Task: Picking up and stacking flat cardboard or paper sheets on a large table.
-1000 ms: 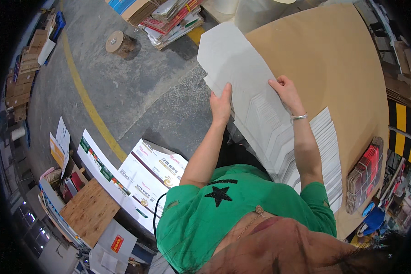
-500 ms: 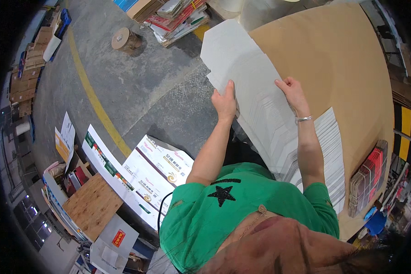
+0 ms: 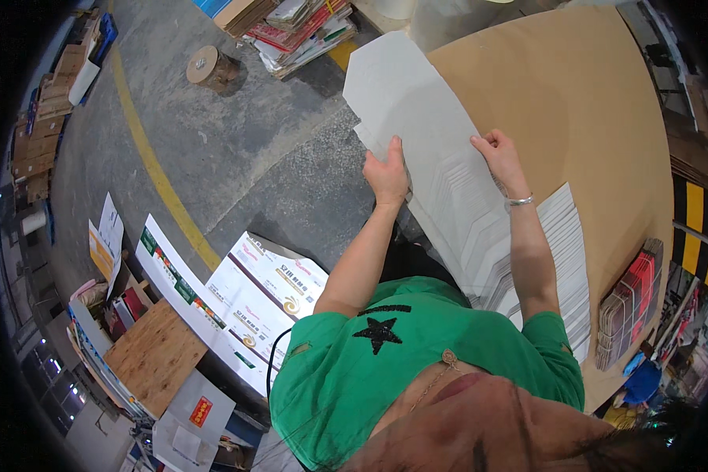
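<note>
- Your left hand (image 3: 387, 175) and right hand (image 3: 497, 157) hold the white sheets (image 3: 440, 165) at centre frame.
- Right of your hands, the brown cardboard surface (image 3: 590, 110) lies bare up to the upper right.
- At lower right, a fanned paper stack (image 3: 562, 259) and a red bundle (image 3: 629, 307) block passage.
- Left of your hands, only open concrete floor (image 3: 252, 149).

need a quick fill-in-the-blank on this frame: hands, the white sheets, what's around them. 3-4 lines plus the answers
1. Both the left hand and the right hand grip a sheet off the fanned stack of flat white sheets, one at each ____.
2. The stack rests on a large ____ board.
3. The right wrist wears a thin ____.
4. The painted line on the concrete floor is ____.

Missing words: side; brown; bracelet; yellow
</note>
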A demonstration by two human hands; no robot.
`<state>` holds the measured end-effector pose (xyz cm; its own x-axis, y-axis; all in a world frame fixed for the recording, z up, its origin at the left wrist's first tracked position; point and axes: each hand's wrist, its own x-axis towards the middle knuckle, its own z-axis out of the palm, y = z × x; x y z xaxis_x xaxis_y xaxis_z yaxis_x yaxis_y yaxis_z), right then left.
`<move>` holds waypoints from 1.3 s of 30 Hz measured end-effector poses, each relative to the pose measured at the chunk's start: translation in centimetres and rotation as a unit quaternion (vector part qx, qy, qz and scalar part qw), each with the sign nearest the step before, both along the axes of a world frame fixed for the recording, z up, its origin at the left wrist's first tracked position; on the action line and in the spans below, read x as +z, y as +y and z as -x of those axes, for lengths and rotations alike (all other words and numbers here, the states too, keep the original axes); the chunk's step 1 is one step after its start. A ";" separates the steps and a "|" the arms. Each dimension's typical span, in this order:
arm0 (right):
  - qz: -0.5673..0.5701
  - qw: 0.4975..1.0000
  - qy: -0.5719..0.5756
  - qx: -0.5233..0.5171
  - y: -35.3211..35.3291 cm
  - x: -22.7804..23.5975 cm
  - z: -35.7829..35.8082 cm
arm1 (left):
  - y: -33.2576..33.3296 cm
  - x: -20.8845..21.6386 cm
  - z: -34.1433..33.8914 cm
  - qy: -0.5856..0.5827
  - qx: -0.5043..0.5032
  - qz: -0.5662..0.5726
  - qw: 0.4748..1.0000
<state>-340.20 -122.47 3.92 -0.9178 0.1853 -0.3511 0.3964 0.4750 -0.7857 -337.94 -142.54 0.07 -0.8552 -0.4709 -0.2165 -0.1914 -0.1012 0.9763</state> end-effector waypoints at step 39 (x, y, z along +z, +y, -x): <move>-0.028 0.997 -0.020 0.069 0.5 0.9 -0.2 | 0.2 -0.5 0.0 0.017 0.014 -0.061 0.998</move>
